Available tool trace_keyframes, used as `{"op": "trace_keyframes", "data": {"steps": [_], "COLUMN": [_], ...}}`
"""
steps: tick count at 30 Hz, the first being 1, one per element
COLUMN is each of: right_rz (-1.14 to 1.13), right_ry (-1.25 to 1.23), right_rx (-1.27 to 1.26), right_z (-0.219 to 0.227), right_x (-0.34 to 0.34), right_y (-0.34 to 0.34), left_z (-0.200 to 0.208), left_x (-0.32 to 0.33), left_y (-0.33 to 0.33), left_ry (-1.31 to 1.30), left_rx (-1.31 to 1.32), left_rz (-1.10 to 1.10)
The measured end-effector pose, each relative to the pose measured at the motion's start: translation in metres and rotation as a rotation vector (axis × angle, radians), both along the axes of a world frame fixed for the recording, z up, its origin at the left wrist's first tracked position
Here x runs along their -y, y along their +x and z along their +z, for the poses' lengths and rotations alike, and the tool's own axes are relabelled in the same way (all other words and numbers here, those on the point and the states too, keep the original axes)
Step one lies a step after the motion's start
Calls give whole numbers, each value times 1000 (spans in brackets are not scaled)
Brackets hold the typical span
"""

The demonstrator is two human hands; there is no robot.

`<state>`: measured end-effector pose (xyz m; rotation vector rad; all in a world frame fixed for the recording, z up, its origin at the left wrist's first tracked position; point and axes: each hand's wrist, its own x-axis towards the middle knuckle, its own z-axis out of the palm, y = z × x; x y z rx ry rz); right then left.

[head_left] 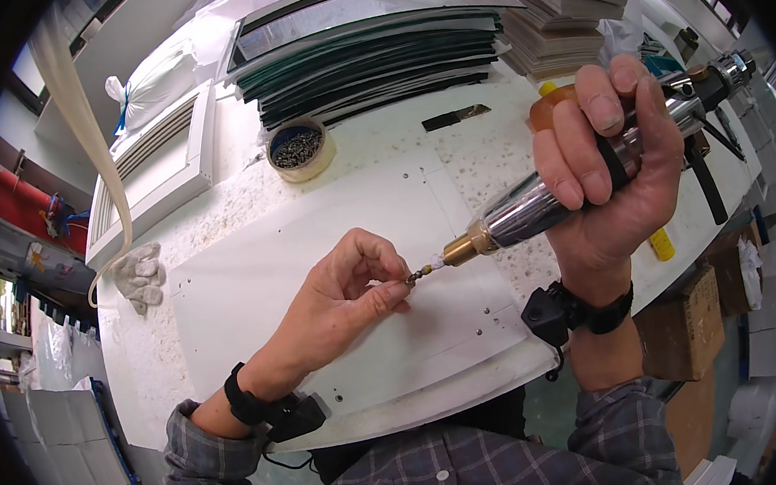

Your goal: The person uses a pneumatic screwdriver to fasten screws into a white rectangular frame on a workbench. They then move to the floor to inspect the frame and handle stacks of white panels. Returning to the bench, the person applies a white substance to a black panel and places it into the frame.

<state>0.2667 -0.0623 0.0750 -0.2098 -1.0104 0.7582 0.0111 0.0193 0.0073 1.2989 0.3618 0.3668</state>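
My right hand (614, 156) is wrapped round a shiny metal power screwdriver (531, 208), which tilts down to the left with a brass-coloured nose. My left hand (355, 286) pinches a small dark screw (412, 279) at the tip of the driver's bit. The fingertips partly cover the screw. Both hands are over a flat white panel (274, 297) lying on the table. Several small screws rest on the panel, such as a screw (339, 399) near its front edge. Beyond my left hand stands a round tub (327, 163) full of small dark screws.
At the back are a stack of dark green-edged sheets (374, 66) and a pale board stack (563, 33). A white frame (159, 174) and a grey glove (140, 278) lie on the left. A blade-like tool (456, 117) lies behind the panel. A cardboard box (686, 328) stands at right.
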Motion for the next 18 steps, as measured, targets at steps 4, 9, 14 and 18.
{"op": "trace_keyframes", "data": {"steps": [4, 9, 14, 18], "right_rz": [6, -43, -81, -41], "right_ry": [9, -46, -142, -75], "right_rx": [2, 30, 47, 206], "right_z": [2, 9, 23, 26], "right_x": [0, -6, -21, -42], "right_y": [-3, -9, -18, -3], "left_z": [3, 14, 8, 5], "left_x": [1, -1, -15, -26], "left_y": [1, 5, 10, 22], "left_ry": [43, 239, 137, 219], "left_rx": [-40, -144, -101, -81], "left_rz": [25, 67, 76, 124]}}
